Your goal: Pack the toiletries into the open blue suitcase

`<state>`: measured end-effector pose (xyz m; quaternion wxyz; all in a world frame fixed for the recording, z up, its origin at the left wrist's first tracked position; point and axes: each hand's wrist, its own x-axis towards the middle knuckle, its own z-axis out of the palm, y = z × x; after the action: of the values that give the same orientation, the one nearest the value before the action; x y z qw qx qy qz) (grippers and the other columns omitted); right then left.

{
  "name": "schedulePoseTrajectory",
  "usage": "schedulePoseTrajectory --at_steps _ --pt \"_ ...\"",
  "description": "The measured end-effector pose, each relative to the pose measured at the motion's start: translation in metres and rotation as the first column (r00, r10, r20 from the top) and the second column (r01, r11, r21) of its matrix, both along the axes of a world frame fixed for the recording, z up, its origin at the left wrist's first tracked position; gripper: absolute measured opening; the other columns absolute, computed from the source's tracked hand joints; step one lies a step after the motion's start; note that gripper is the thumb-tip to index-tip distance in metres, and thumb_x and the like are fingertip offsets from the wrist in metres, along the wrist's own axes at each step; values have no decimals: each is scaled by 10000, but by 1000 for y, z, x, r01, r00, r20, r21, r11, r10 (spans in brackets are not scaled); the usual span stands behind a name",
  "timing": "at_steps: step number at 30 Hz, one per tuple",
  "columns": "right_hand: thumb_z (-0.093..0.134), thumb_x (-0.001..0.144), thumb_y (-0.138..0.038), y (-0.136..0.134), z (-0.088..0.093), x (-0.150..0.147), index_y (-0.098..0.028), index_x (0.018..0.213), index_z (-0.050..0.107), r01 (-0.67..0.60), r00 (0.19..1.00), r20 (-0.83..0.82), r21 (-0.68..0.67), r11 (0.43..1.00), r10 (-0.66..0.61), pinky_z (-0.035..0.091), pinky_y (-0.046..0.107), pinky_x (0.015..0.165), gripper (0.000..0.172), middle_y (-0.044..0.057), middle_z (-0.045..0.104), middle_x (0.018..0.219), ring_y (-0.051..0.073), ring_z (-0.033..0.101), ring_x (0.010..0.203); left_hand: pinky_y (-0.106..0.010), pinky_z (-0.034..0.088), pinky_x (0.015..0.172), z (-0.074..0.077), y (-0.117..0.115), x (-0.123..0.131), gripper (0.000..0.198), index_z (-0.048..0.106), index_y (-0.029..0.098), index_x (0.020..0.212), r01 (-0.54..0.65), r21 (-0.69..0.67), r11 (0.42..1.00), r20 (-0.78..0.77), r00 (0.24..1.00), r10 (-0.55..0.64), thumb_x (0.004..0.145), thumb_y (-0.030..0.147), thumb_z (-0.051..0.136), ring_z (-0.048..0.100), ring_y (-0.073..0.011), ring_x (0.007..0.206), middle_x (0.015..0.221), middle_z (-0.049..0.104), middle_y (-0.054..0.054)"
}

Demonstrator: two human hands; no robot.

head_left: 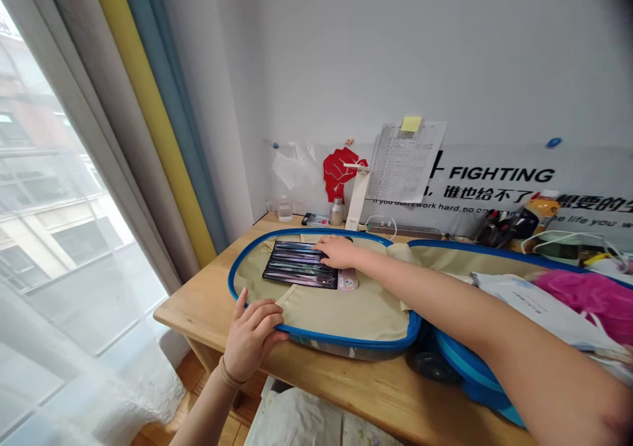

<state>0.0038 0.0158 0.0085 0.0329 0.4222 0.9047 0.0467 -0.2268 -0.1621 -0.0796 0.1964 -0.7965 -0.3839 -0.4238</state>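
Note:
An open suitcase with a blue rim [341, 345] and beige lining lies on the wooden desk. My left hand [254, 330], a thin band at its wrist, curls its fingers over the suitcase's near left edge. In the left shell lies a flat black pouch [299, 264] holding several slim tools in rows, their exact kind too small to tell. My right hand [337, 251] reaches across the suitcase, its fingers bent over the pouch's upper right part. A round pale pink tag or item [349, 280] sits just beside the pouch, below that hand.
White packaging [529, 304] and a bright pink cloth [588, 294] fill the right shell. Behind the suitcase stand a glass [285, 208], a small jar [337, 212], a white lamp [357, 198] and an orange-topped bottle [537, 218]. Curtains [163, 136] hang at the left.

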Motion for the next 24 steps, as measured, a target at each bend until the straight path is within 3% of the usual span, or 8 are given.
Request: schedulePoseTrajectory --at_steps 6,11,14,17,20,24 --pt "505 882 -357 0 -7 -11 -290 1339 572 39 999 16 -30 999 -39 439 437 1015 467 93 541 1400 298 541 1234 -442 132 1204 -10 1 0 209 669 260 1011 -120 -9 993 42 992 121 949 332 482 603 -208 1122 1060 723 -28" --pt "387 929 -532 -10 -6 -8 -278 1412 496 43 999 7 -57 997 -42 339 490 1111 556 108 419 1514 303 408 1374 -464 137 1196 -20 2 1 342 617 247 1229 -182 37 983 6 983 182 921 330 494 526 -251 1254 1228 669 -74" --pt "485 868 -597 -22 2 -7 -261 1446 451 12 1000 -5 -58 998 -12 268 528 1150 669 117 332 1565 332 317 1428 -467 143 1194 -21 1 1 368 595 239 1263 -179 42 983 9 984 179 917 325 503 515 -255 1267 1241 663 -79" --pt "543 850 -553 -32 20 1 -261 1442 456 -32 999 -22 -57 998 31 246 485 1173 666 93 315 1576 314 284 1447 -462 143 1195 -21 1 2 389 578 236 1288 -172 54 984 14 985 171 916 325 510 508 -254 1276 1235 666 -80" --pt "547 864 -473 -36 49 33 -255 1359 554 27 999 -40 -76 997 -30 319 395 1143 541 71 459 1493 263 409 1379 -462 140 1196 -21 1 2 399 565 225 1298 -160 68 985 17 987 159 916 326 515 502 -257 1282 1239 663 -86" --pt "496 890 -388 -43 83 119 -220 1213 664 280 957 -52 -74 957 -284 484 367 937 401 83 664 1253 238 634 1090 -460 144 1192 -22 3 1 403 556 230 1304 -157 68 985 16 988 156 913 322 519 504 -258 1277 1250 657 -84"
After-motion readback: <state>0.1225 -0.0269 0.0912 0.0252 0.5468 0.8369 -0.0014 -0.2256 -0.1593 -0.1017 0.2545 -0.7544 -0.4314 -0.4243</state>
